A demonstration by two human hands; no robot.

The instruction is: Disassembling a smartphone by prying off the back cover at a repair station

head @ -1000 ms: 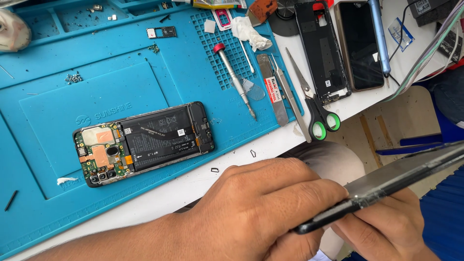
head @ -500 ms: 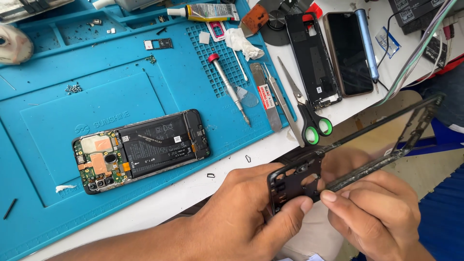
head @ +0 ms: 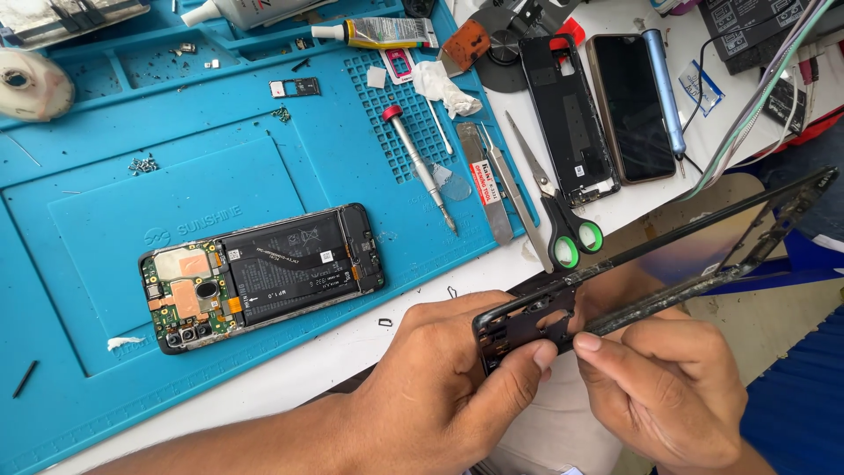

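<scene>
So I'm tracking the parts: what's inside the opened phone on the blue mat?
Inside the opened phone: a black battery crossed by a flex cable, and a green circuit board at its left end. Whatever lies beneath them is covered.

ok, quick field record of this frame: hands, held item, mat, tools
left hand: grips the camera end of the black phone frame
right hand: pinches the frame's lower edge
held item: empty frame, tilted up to the right, off the table
mat: blue repair mat, opened phone lying flat on it
tools: red-capped screwdriver, green-handled scissors
</scene>
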